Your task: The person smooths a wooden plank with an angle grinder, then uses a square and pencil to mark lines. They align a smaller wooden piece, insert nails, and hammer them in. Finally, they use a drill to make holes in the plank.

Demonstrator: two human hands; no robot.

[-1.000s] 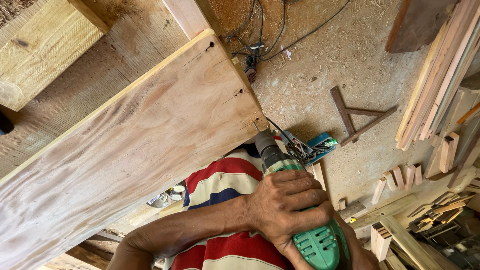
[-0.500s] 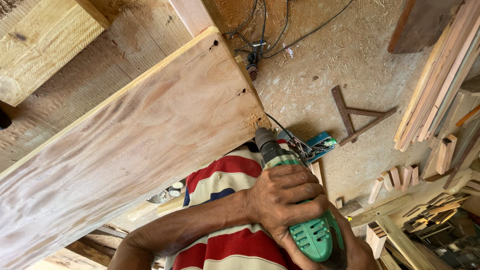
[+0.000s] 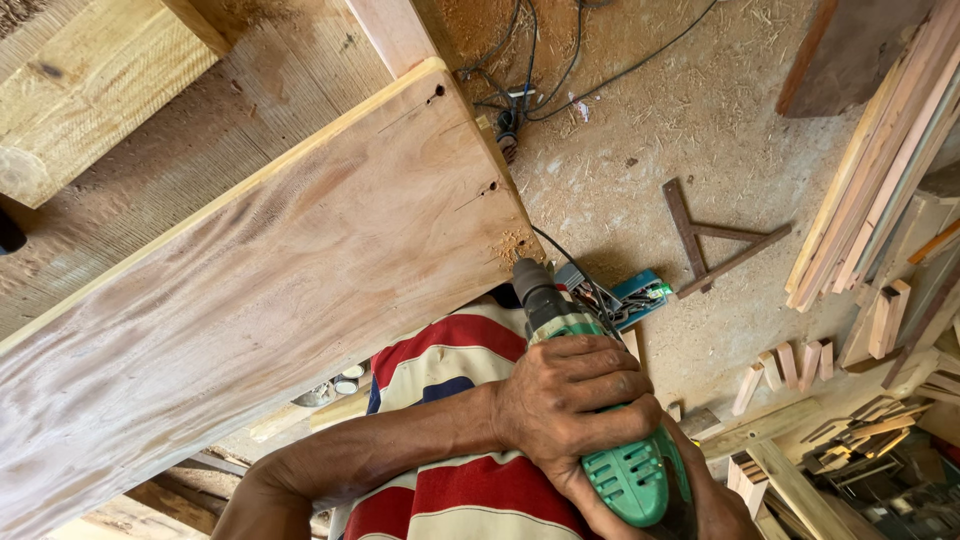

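A green electric drill [image 3: 620,470] points up at the near right corner of a wide brown wooden board [image 3: 250,290]. Its dark chuck [image 3: 530,285] meets the board's edge, where a little pile of sawdust [image 3: 515,245] lies. My left hand [image 3: 570,400] wraps over the drill's body, with the forearm coming in from the lower left across a red, white and blue striped shirt [image 3: 450,360]. My right hand [image 3: 720,505] grips the drill from below at the bottom edge, mostly hidden. Two small holes [image 3: 437,95] show along the board's right end.
A thick pale beam [image 3: 90,70] lies at the top left. Black cables [image 3: 540,60] run over the sawdust-covered floor. A dark wooden triangle frame [image 3: 705,240] and a teal box of bits [image 3: 635,298] lie right of the drill. Long slats [image 3: 880,180] and small offcuts [image 3: 790,365] crowd the right side.
The drill has edged slightly up toward the board's corner. Both hands keep the same grip on it.
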